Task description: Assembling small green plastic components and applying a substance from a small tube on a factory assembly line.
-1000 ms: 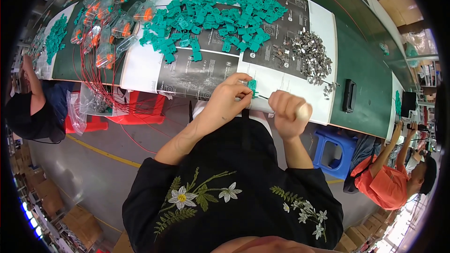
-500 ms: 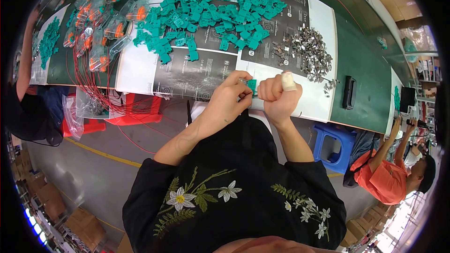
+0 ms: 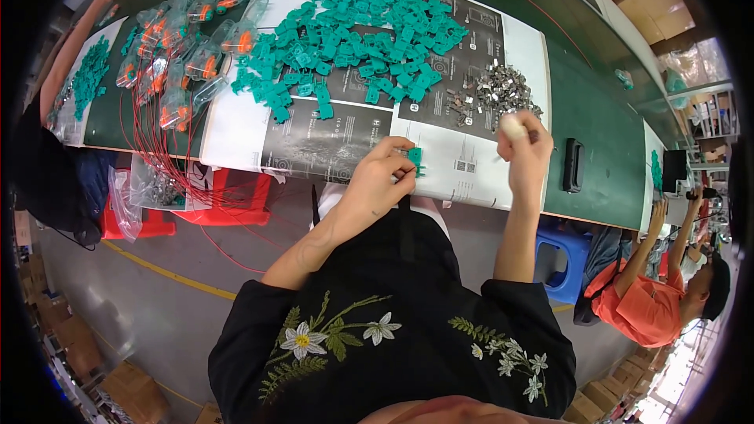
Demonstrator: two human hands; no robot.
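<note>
"Where was the green plastic housing (image 3: 415, 155)?"

"At the fingertips of the left grip (image 3: 382, 176). That grip was pinched closed on the housing's left side, and the rest of the part stuck out to the right of the fingers, above the near edge of the surface (image 3: 598, 122). Whether it rested there, I couldn't tell."

"And the right grip (image 3: 525, 141)?"

"Farther out and to the right of the left one, its fingers curled, just beside the near side of the heap of small metal pieces (image 3: 503, 86). I couldn't tell whether it held anything; it was partly blurred, and a pale wrap (image 3: 514, 126) covered one digit."

"How would you have expected the housing to handle?"

"Light and stiff, I'd judge, like the many loose ones in the green heap (image 3: 353, 35) beyond the left grip. The flat faces looked smooth, so perhaps a little slippery under a bare thumb."

"Fragile anywhere?"

"Probably the thin prongs at its near end (they were tiny from that height, so I wouldn't swear to their shape). Pressing there might have bent or snapped one."

"So the best hold?"

"Across the broad body, thumb and forefinger on opposite sides, prongs left free. The left grip was close to that, though its fingers hid part of the housing."
</note>
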